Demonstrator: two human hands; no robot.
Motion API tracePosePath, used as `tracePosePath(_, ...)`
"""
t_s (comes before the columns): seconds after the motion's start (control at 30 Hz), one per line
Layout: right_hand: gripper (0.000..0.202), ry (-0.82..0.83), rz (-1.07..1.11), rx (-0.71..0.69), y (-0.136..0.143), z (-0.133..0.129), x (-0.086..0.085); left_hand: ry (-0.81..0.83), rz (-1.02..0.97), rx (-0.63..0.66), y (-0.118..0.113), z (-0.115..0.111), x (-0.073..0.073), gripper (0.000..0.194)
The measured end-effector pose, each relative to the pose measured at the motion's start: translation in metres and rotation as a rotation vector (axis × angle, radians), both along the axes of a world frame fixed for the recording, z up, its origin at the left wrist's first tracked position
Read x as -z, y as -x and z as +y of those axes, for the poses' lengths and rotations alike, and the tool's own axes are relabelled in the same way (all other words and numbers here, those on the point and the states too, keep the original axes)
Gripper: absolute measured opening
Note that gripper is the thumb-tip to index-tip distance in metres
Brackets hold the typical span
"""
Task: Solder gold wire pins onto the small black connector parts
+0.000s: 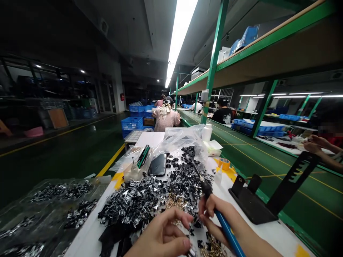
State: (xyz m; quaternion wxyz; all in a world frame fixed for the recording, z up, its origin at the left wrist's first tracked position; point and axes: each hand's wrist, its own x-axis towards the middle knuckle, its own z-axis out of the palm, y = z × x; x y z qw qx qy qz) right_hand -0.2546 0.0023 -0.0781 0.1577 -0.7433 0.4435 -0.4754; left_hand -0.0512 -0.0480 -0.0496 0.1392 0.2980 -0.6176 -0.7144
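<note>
My right hand [214, 214] is wrapped round a screwdriver [224, 226] with a blue body, a black front grip and a thin shaft that points forward over the parts. Low in the view, my left hand [167, 233] has curled fingers. At its thumb tip a small shiny metal part [191, 251] shows, partly cut off by the frame edge. Ahead of both hands spreads a heap of small black and silver clips [139, 200]. Brass screws [174, 202] lie in the middle of it, and more brass pieces [214, 247] lie below my right hand.
A phone [157, 165] lies beyond the heap, beside a small container [133, 172] and green-and-black pens. At the right stand a black metal bracket [257, 203] and a roll of orange tape [224, 164]. Bags of clips [61, 191] are at the left. Co-workers sit farther off.
</note>
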Motion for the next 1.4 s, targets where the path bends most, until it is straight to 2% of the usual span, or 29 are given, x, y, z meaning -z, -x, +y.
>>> tracePosePath(0.13,0.022,-0.060,-0.095,-0.134,-0.014,0.006,0.005,-0.099,-0.002,0.144,-0.003,-0.003,0.001,0.046)
tracePosePath(0.27,0.023,-0.126,-0.102,-0.134,-0.018,0.009,0.007,-0.137,-0.010,0.190,-0.002,-0.003,0.006,0.048)
tracePosePath(0.4,0.022,0.030,-0.020,-0.009,-0.016,0.012,0.003,-0.107,-0.006,0.113,0.000,-0.005,0.011,0.049)
tracePosePath(0.57,0.022,0.317,0.270,0.043,-0.016,0.010,0.004,-0.073,0.039,0.005,0.002,-0.007,0.014,0.054)
tracePosePath(0.67,0.015,0.368,0.351,0.104,-0.016,0.009,0.006,-0.107,0.012,0.001,0.003,-0.005,0.015,0.059)
tracePosePath(0.77,0.012,0.321,0.367,0.168,-0.013,0.011,0.008,-0.110,0.005,0.010,0.003,-0.001,0.011,0.060)
tracePosePath(1.0,0.016,0.174,0.279,0.140,-0.009,0.018,0.008,-0.109,-0.028,-0.029,0.002,0.006,-0.005,0.054)
tracePosePath(1.23,0.023,0.066,0.166,0.164,0.001,0.021,-0.002,-0.090,0.014,0.016,0.001,0.005,-0.004,0.053)
tracePosePath(1.3,0.026,0.059,0.111,0.201,0.003,0.022,-0.006,0.000,0.037,-0.037,0.001,0.006,-0.003,0.053)
tracePosePath(1.4,0.030,-0.009,0.012,0.171,0.000,0.025,-0.010,0.276,0.051,-0.179,0.002,0.010,-0.001,0.047)
